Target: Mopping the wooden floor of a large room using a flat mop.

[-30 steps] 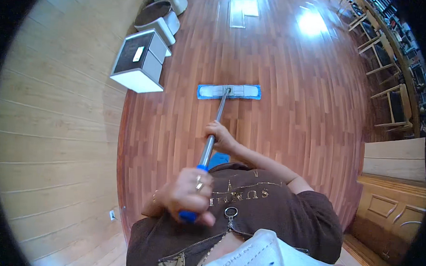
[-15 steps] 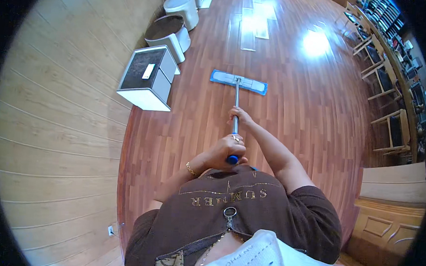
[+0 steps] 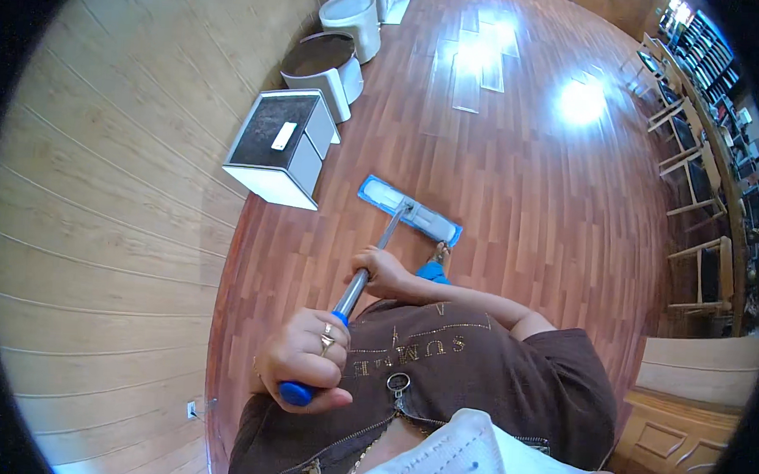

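Note:
A flat mop (image 3: 427, 221) with a blue-edged, pale rectangular head lies on the wood-look floor ahead of me, tilted down toward the right. Its metal pole slants back to the lower left and ends in a blue grip. My left hand (image 3: 313, 353), with rings on its fingers, is closed around that blue grip, close in front of my left side. Further down the pole, my right hand (image 3: 381, 271) wraps the bare metal. Just below the mop head's right end, my foot and a bit of blue trouser leg (image 3: 433, 272) show.
A small cabinet (image 3: 274, 139) with a dark top stands by the left wall, nearest the mop. Behind it are a round dark-topped stool (image 3: 320, 56) and a white round one (image 3: 349, 20). Chairs (image 3: 701, 276) line a long counter on the right, and a wooden cabinet (image 3: 672, 428) sits lower right.
The mop head has come nearer to me and turned more steeply. My left hand has pulled the grip back, down and left; my right hand has followed, moving down and left.

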The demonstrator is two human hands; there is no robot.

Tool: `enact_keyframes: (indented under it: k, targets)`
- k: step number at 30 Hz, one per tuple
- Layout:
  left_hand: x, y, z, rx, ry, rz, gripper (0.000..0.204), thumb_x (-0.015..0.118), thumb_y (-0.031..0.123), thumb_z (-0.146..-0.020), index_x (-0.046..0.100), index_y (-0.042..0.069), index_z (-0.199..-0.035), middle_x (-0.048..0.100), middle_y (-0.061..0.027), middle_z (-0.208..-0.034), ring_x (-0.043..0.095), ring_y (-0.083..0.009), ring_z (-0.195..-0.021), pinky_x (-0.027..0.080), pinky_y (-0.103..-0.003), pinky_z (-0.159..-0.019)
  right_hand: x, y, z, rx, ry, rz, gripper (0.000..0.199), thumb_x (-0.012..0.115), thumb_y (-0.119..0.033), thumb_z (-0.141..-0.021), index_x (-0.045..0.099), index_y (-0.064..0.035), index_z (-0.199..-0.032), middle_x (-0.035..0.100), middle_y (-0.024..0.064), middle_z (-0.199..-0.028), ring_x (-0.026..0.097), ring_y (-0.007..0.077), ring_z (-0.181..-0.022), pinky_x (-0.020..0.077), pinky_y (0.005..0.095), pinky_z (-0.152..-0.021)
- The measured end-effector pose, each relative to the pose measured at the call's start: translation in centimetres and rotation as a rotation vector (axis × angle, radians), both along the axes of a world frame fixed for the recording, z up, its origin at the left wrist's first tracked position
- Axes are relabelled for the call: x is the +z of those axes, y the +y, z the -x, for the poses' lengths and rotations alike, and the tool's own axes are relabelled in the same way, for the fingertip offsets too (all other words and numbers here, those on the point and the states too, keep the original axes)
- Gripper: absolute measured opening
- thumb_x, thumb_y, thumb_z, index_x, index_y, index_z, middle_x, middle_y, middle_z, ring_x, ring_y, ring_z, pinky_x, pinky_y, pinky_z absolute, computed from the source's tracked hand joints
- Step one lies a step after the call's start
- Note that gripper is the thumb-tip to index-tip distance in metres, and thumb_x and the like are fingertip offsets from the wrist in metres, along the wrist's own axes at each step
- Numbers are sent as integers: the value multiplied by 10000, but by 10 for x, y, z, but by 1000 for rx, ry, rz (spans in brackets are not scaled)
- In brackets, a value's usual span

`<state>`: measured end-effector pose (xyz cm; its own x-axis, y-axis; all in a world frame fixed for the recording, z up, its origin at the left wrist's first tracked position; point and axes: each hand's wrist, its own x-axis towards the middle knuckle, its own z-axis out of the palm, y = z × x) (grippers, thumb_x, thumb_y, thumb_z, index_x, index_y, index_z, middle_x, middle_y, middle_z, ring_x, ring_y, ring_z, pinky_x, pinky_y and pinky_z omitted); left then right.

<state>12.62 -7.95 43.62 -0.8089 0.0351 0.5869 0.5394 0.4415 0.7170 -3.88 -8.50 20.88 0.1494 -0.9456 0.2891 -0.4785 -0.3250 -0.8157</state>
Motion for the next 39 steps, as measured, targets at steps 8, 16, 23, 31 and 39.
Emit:
enact_keyframes:
  k: [8,16,23,31,39]
  targets:
    - [-41,-39,16,167,23,-72,357,723,110,-711,410,97,-541,439,-43,-510,486,-243,-451,384,-358,-466,-50,-71,21,79,102,-66,101,666,-36,-640,595,-65,-705,581,116,-738,547,348,-806,450,426,-711]
    - [-104,-100,51,457,-286,-65,302,765,232,-761,525,90,-646,613,-52,-745,622,-243,-855,365,-460,-983,-108,-171,86,45,149,23,279,709,-234,-741,499,-79,-642,578,98,-724,567,342,-776,467,440,-705]
    - [-161,-128,82,527,-301,-118,285,784,233,-746,548,72,-745,646,-71,-908,591,-301,-1078,323,-496,-1038,-145,-204,145,25,361,-118,128,653,-154,-668,540,-132,-723,597,49,-835,578,295,-892,486,463,-755]
    - [-70,-143,69,401,-351,37,308,796,320,-707,581,101,-678,627,-30,-750,658,-266,-960,315,-492,-1039,-80,-161,118,-43,186,-54,68,665,-112,-677,601,-99,-698,614,97,-771,587,331,-838,438,447,-894]
    - [20,-170,64,3,31,62,453,707,506,-779,572,100,-629,614,-30,-607,656,-226,-633,510,-444,-768,43,-105,91,-54,110,-58,152,667,-250,-756,588,-122,-779,617,105,-753,623,329,-803,505,473,-661]
